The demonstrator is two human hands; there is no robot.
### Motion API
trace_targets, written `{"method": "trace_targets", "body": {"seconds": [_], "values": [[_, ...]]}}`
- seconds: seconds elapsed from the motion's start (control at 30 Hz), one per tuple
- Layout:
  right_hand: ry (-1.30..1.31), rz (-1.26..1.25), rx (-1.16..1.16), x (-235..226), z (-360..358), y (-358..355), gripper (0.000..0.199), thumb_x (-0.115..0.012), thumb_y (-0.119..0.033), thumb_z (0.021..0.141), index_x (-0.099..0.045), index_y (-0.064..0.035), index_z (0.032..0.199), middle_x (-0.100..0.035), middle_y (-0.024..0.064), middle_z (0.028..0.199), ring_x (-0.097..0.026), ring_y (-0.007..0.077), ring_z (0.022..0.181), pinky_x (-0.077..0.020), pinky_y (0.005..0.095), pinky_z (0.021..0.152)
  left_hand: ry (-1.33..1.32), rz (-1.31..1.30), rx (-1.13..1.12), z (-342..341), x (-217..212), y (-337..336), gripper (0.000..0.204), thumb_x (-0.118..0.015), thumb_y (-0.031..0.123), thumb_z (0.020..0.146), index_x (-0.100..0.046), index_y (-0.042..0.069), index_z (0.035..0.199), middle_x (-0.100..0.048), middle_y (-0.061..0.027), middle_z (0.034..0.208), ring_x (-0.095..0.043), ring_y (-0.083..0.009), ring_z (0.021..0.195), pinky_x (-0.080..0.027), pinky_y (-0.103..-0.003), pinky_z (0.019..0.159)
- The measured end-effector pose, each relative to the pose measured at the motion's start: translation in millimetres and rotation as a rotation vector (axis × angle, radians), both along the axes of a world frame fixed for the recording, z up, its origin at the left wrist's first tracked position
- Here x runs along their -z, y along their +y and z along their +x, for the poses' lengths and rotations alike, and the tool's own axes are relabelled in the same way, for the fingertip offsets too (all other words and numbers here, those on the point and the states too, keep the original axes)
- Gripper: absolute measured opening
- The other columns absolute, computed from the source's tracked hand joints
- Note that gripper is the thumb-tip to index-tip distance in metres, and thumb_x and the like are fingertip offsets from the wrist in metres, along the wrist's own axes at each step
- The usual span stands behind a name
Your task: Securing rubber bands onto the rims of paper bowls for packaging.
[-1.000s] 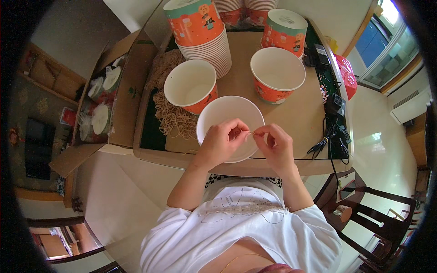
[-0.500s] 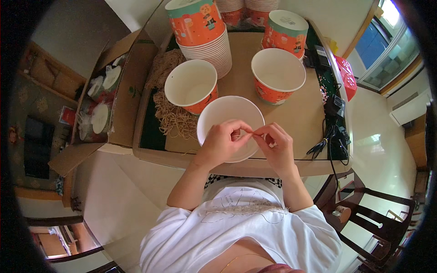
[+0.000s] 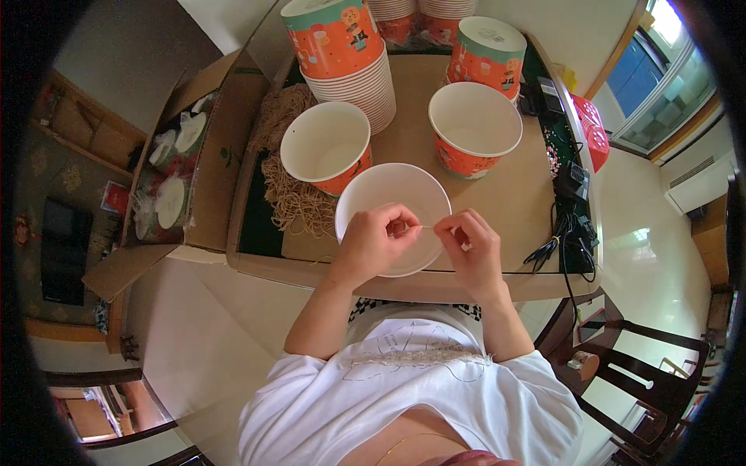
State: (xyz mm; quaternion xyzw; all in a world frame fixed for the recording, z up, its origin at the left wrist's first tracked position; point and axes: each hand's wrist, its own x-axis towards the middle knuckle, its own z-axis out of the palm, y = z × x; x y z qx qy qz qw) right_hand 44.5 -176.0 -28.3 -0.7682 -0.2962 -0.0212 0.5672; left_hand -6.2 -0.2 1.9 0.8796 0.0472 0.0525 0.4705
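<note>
Over the near white paper bucket point(image 3: 392, 185), my left hand point(image 3: 381, 239) and my right hand point(image 3: 470, 245) face each other with fingertips pinched. A short, thin, pale string point(image 3: 427, 227) spans the small gap between them, one end in each pinch. The bucket stands at the table's near edge, its mouth upward and partly hidden by my left hand. Behind it are two more open paper buckets with orange printed sides, one at the left point(image 3: 326, 144) and one at the right point(image 3: 475, 116). Left of them lies a tangled heap of tan string point(image 3: 299, 194).
Tall stacks of nested buckets point(image 3: 350, 85) stand at the back left, with an upturned orange and green bucket point(image 3: 488, 58) at the back right. An open cardboard box point(image 3: 214, 155) holds wrapped buckets at left. Black cables and adapters point(image 3: 571, 225) line the table's right edge.
My fingertips have drawn slightly apart, the left hand shifting a little left, and the string between them now shows. The buckets have not moved.
</note>
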Motion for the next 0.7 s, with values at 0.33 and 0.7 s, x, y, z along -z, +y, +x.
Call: {"method": "trace_targets", "body": {"seconds": [0.33, 0.7], "values": [[-0.003, 0.026, -0.012, -5, 0, 2, 0.012, -0.068, -0.001, 0.08, -0.064, -0.0045, 0.091, -0.06, 0.0074, 0.08, -0.055, 0.0155, 0.061, -0.046, 0.027, 0.055, 0.073, -0.166, 0.033, -1, -8, 3, 0.012, -0.066, 0.012, 0.085, -0.065, 0.0, 0.086, -0.063, -0.0027, 0.07, -0.057, -0.0076, 0.064, -0.046, -0.025, 0.059], [-0.035, 0.016, -0.066, -4, 1, 4, 0.01, -0.069, 0.0, 0.079, -0.067, -0.0048, 0.087, -0.059, 0.0067, 0.08, -0.056, 0.0176, 0.064, -0.046, 0.0285, 0.056, 0.156, -0.318, 0.18, -8, -16, 11, 0.009, -0.066, 0.009, 0.086, -0.062, 0.001, 0.082, -0.058, 0.003, 0.071, -0.049, -0.0019, 0.066, -0.041, -0.019, 0.058]]}}
